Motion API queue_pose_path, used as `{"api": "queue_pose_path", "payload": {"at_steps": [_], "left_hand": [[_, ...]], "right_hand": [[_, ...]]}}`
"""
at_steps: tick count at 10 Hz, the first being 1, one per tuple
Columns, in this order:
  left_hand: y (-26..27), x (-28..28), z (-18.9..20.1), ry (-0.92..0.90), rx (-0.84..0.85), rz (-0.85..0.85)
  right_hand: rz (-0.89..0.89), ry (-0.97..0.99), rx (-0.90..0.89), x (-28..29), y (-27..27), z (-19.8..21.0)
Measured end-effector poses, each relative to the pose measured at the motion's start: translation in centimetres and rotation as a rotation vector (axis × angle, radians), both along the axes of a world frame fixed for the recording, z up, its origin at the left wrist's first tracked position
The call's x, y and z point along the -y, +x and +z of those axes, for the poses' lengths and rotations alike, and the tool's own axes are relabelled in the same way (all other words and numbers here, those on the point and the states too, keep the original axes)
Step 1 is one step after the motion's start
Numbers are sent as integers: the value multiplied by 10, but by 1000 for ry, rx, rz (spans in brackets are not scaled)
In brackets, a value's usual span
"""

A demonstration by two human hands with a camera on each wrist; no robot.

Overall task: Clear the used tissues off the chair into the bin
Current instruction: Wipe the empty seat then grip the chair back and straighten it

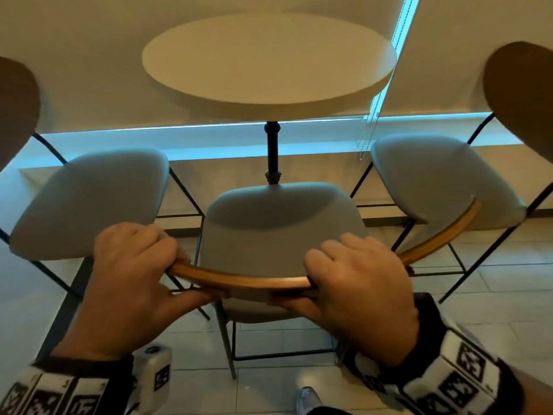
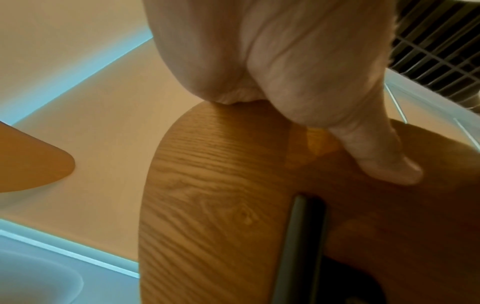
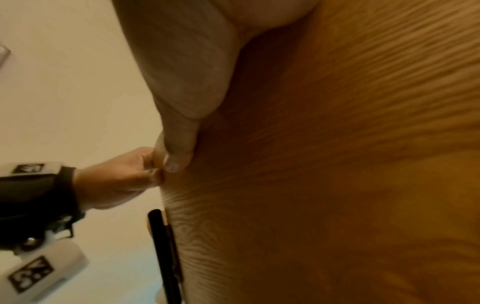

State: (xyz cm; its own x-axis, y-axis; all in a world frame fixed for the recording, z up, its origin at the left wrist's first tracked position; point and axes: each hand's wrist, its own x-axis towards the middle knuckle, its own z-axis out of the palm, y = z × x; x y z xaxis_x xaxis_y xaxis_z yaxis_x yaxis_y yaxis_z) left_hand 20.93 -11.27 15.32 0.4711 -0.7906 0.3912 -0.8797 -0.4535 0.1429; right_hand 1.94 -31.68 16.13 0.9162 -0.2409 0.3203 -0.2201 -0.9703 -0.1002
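A chair with a grey seat (image 1: 281,232) and a curved wooden backrest (image 1: 248,281) stands in front of me, under a round table. My left hand (image 1: 134,265) grips the backrest's left part, fingers curled over the top edge and thumb on the near face. My right hand (image 1: 356,280) grips it further right in the same way. In the left wrist view my thumb (image 2: 384,162) presses on the wood grain of the backrest (image 2: 233,205). In the right wrist view my thumb (image 3: 179,152) lies against the backrest (image 3: 337,164). No tissues or bin are in view.
A round pale table (image 1: 269,64) on a dark pole (image 1: 272,151) stands behind the chair. Two more grey-seated chairs flank it, the left chair (image 1: 92,202) and the right chair (image 1: 443,178). The floor (image 1: 493,295) is pale tile.
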Motion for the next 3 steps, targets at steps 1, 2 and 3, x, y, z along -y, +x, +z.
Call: {"api": "queue_pose_path", "payload": {"at_steps": [1,2,3], "left_hand": [[8,-7,0,-1,-30,-14],[19,-10,6,1,-70,-37],[15,-8,10,-48,-109,-54]], "right_hand": [[31,-16,-20,-2,1,-2],[134,-2,-75,-3,6,-3],[198,63,-110,3,6,2]]}}
